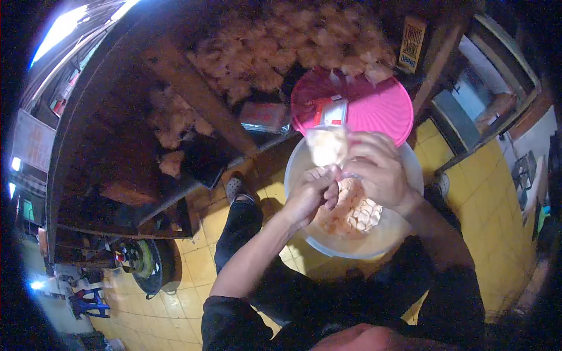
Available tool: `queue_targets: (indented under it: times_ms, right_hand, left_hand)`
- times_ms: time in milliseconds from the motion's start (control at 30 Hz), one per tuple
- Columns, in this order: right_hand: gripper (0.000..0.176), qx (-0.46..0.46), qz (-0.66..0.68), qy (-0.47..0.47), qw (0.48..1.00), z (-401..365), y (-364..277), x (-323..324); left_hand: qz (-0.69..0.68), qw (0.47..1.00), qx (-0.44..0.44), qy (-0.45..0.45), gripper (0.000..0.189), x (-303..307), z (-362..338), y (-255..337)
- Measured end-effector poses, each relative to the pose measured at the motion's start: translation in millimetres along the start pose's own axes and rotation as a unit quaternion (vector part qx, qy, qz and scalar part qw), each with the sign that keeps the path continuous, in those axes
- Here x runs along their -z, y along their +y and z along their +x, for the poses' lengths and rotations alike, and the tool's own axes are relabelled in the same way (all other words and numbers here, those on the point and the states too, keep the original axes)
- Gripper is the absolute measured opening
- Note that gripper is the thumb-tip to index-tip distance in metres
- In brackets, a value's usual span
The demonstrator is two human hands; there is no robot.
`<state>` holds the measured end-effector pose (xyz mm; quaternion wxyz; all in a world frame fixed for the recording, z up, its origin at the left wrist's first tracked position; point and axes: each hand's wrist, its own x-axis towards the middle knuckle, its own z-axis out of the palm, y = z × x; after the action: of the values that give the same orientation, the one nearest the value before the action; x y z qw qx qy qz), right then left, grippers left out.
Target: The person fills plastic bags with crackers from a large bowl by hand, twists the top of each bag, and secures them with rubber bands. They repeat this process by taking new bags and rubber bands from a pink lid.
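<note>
A small clear plastic bag (325, 147) with pale round crackers inside is held up over a large translucent tub (295, 169). My left hand (313, 196) is closed, its thumb and fingers pinched at the bag's lower end. My right hand (379, 169) curls around the bag's right side, its fingers partly blurred and close to the left fingertips. In the tub below lie many loose pale crackers (364, 213). Behind the tub, a pink round lid (380, 108) carries a flat pack with red and white print (331, 111).
Many filled cracker bags (252, 55) are piled on the dark wooden shelf ahead. A stack of clear plastic packs (264, 116) lies on its edge, and a yellow printed box (411, 44) stands at the right. A dark wok-like pan (153, 269) is on the yellow tiled floor (190, 266) at left.
</note>
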<state>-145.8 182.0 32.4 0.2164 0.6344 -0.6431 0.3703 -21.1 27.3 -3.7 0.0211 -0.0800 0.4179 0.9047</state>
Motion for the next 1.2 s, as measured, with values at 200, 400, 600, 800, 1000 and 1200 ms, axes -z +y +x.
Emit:
queue_targets:
  times_ms: [200,400,600,800,1000,1200]
  right_hand:
    - [0.008,0.001,-0.050,-0.091,0.995,-17,-1,-8]
    - [0.014,-0.223,0.176,-0.026,0.959,-24,21,-15]
    - [0.049,-0.081,0.079,-0.047,0.992,-16,13,8]
    - [0.033,-0.007,0.086,-0.038,0.996,-14,-6,-19]
    - [0.017,-0.005,0.101,-0.079,0.992,-11,5,-16]
    - [0.009,-0.021,0.016,-0.113,0.993,-22,2,-22]
  left_hand:
    - [0.796,0.594,-0.026,-0.114,0.024,4,-10,8]
    - [0.619,0.776,0.012,-0.121,0.022,2,-9,-4]
    - [-0.047,0.996,0.080,-0.008,0.023,3,-7,24]
    - [0.014,0.991,0.116,0.068,0.021,-9,-4,15]
    - [0.189,0.976,0.098,-0.039,0.021,16,2,7]
    - [0.634,0.761,-0.133,-0.026,0.021,4,-7,6]
